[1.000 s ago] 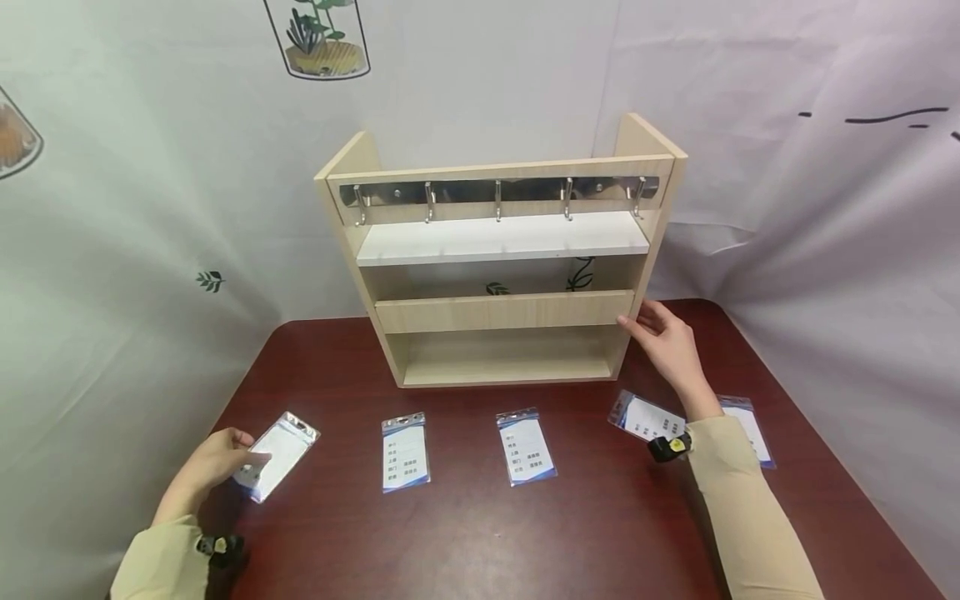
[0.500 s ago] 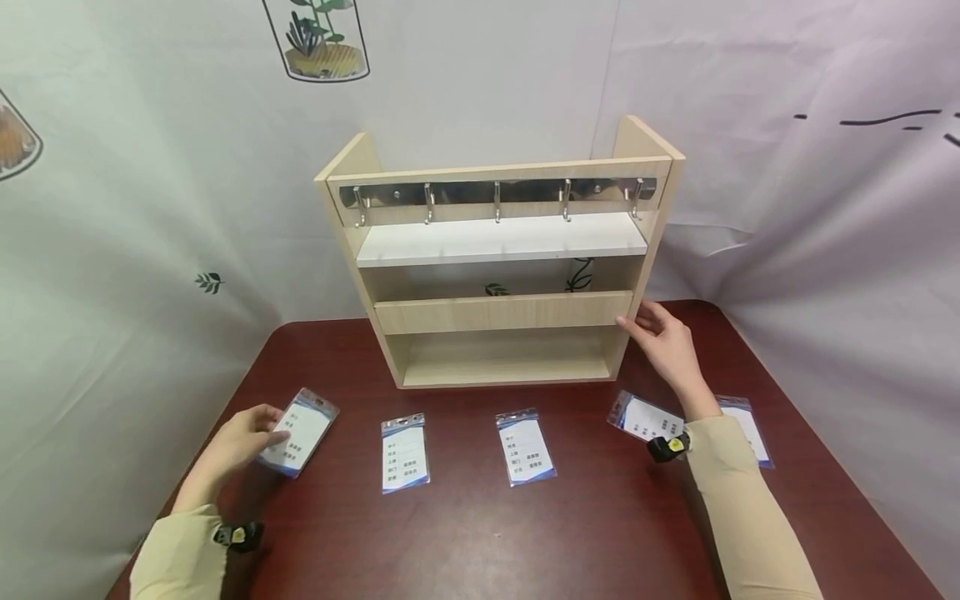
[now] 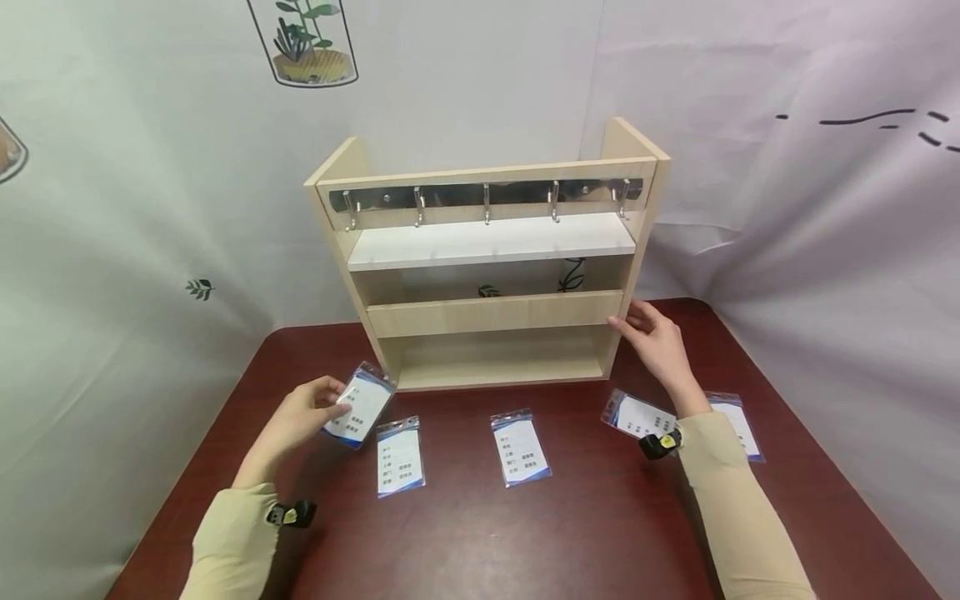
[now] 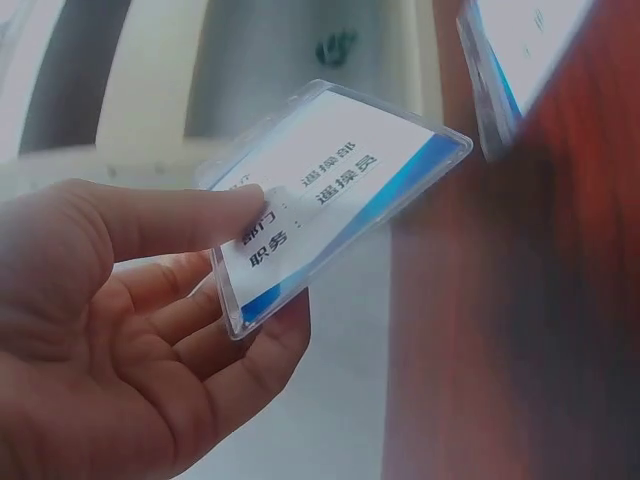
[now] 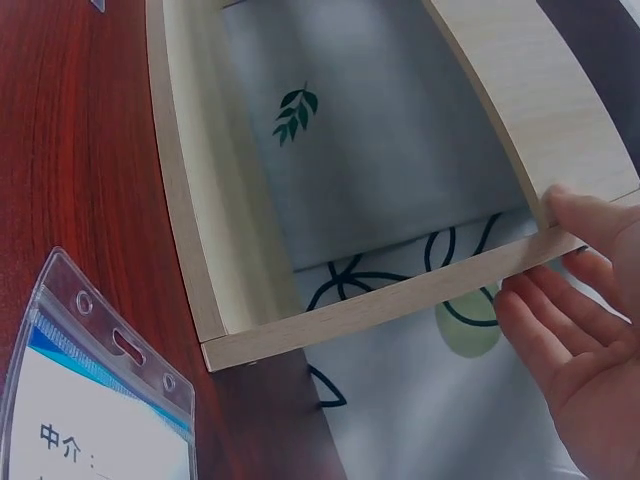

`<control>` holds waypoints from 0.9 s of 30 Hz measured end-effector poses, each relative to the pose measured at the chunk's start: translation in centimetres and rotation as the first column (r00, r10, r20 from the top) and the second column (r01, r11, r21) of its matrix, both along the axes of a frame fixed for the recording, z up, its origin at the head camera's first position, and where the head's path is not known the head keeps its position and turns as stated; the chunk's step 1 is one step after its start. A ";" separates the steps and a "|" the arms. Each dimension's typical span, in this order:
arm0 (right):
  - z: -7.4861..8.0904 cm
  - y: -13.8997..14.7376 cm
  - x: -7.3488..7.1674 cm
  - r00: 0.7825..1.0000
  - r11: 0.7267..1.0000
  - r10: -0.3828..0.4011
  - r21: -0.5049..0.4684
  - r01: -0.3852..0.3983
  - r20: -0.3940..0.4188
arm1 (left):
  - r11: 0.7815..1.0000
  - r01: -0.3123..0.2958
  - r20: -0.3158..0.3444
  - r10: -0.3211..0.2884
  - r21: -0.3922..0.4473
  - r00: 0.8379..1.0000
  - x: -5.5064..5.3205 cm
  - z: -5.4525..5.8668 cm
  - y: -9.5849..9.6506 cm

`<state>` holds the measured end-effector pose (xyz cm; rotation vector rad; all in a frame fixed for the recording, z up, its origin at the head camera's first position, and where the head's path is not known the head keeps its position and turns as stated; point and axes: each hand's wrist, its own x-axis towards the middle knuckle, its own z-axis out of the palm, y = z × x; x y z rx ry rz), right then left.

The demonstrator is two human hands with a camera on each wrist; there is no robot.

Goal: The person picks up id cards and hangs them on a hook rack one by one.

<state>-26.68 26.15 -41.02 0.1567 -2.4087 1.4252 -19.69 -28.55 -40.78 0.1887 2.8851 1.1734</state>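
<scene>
My left hand (image 3: 300, 412) pinches a clear-sleeved ID badge (image 3: 366, 403) by its side, thumb on the printed face and fingers behind. The badge is held tilted over the table, close to the lower left corner of a pale wooden rack (image 3: 495, 315). In the left wrist view the thumb covers part of the badge's (image 4: 345, 175) lettering. My right hand (image 3: 658, 350) grips the rack's right side panel, thumb at the front and fingers around the outer side. Along the rack's top runs a metal strip with several hooks (image 3: 486, 204), all bare.
Two badges lie face up in front of the rack, one left (image 3: 401, 457) and one nearer the middle (image 3: 521, 447). On the right are a sideways badge (image 3: 636, 414) and another badge (image 3: 738, 425), partly behind the right forearm. White printed cloth (image 3: 480, 83) hangs behind the dark red table (image 3: 480, 533).
My left hand has carried its badge rightward and away from me, from the table's left side toward the rack. The right hand keeps its grip on the rack. The head view has shifted slightly.
</scene>
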 end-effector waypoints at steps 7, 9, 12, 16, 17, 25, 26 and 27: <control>0.0 0.0 0.0 1.000 1.000 0.004 0.001 -0.004 -0.006 | 0.994 0.080 -0.028 -0.078 0.073 0.997 -1.5 0.7 4.1; 0.0 0.1 0.0 1.000 1.000 0.003 0.000 -0.003 -0.011 | 0.990 0.105 -0.039 -0.102 0.093 0.994 -1.9 0.9 5.3; 0.0 0.0 0.0 1.000 1.000 0.006 -0.004 -0.006 -0.013 | 0.985 0.132 -0.056 -0.127 0.111 0.990 -2.3 1.1 7.0; 0.0 0.0 0.0 1.000 1.000 0.010 -0.004 -0.010 -0.013 | 0.976 0.167 -0.083 -0.157 0.136 0.984 -2.7 1.5 9.3; 0.0 0.0 0.1 1.000 1.000 0.011 -0.002 -0.011 -0.015 | 0.973 0.181 -0.095 -0.169 0.143 0.981 -2.8 1.6 9.9; 0.0 0.0 0.0 1.000 1.000 0.009 0.003 -0.009 -0.008 | 0.938 0.260 -0.111 -0.240 0.229 0.964 -3.9 2.8 14.3; 0.0 0.0 0.0 1.000 1.000 0.009 0.004 -0.009 -0.005 | 0.935 0.263 -0.115 -0.242 0.237 0.964 -4.0 3.0 14.7; 0.0 0.0 0.0 1.000 1.000 0.007 0.001 -0.007 -0.002 | 0.931 0.268 -0.123 -0.244 0.246 0.962 -4.2 3.2 15.1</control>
